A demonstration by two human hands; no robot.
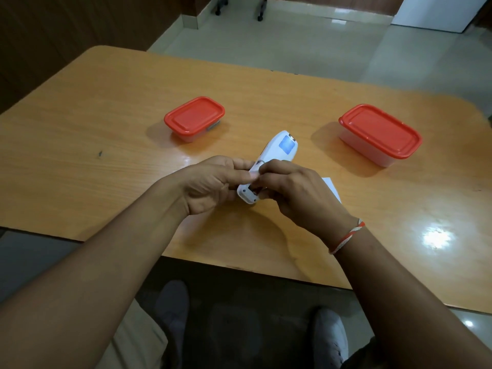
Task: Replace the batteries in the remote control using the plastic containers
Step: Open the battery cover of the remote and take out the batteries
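Centrally, the white remote control (266, 166) is gripped by fingers of both the left hand (210, 185) and right hand (298, 193) above the tabletop (106, 123), between two red-lidded containers (194, 118).

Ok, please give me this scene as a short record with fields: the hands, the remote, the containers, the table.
left hand: holds the remote from the left side
right hand: holds the remote, fingers at its near part
remote: white, back side up, above the table
small container: far left, red lid on
large container: far right, red lid on
batteries: not visible
white piece: partly hidden behind the right hand
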